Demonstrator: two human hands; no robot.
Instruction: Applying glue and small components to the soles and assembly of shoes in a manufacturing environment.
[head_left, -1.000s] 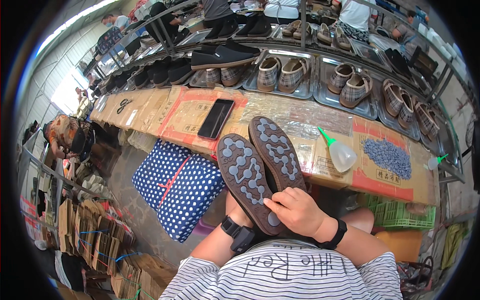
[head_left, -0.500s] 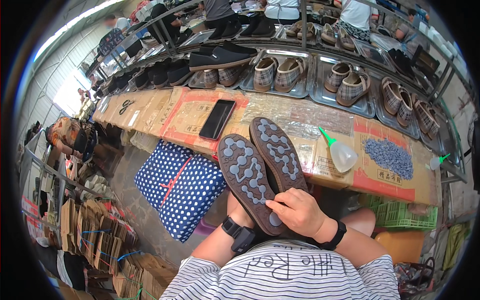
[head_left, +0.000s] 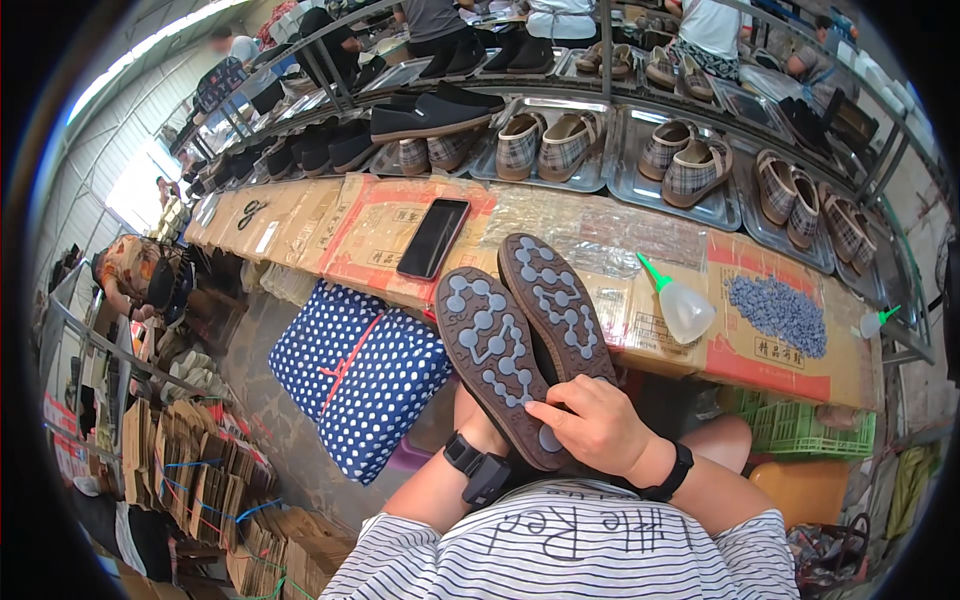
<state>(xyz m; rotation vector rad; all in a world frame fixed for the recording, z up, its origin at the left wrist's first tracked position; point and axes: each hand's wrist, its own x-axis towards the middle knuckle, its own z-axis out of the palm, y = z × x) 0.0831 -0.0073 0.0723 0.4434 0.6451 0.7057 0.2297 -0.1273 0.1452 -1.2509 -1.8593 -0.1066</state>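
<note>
My right hand's (head_left: 600,425) fingers curl narrow against a brown, blue-dotted, rubbery-looking shoe sole (head_left: 490,345) stretching beyond them; whether they pinch it, I can't tell. My left hand's (head_left: 480,425) grip is hidden; if weak, the sole could slip.

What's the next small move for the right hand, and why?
I'd probably press gently with the right hand: its fingertips seem to touch the left sole, which faces up within easy reach. The left hand, though mostly hidden, appears to support the shoe from beneath, so light pressure should be safe.
</note>
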